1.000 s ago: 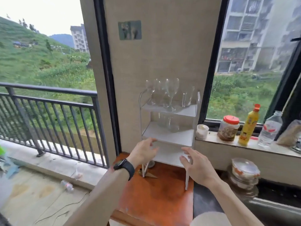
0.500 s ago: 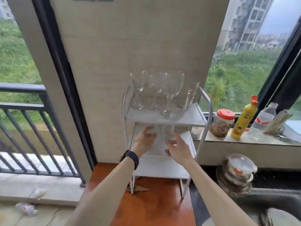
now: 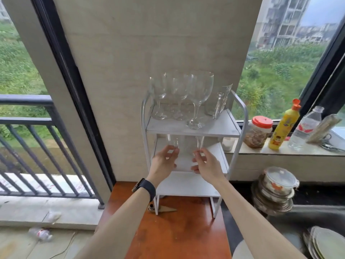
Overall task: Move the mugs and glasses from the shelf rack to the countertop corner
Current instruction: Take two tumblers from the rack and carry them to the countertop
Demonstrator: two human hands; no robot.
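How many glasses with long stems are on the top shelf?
3, maybe more hidden behind: left glass, middle glass, front right glass, all standing on the top shelf.

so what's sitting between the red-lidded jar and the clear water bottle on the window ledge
In the head view, a yellow squeeze bottle with an orange cap stands between the red-lidded jar and the clear plastic water bottle on the ledge.
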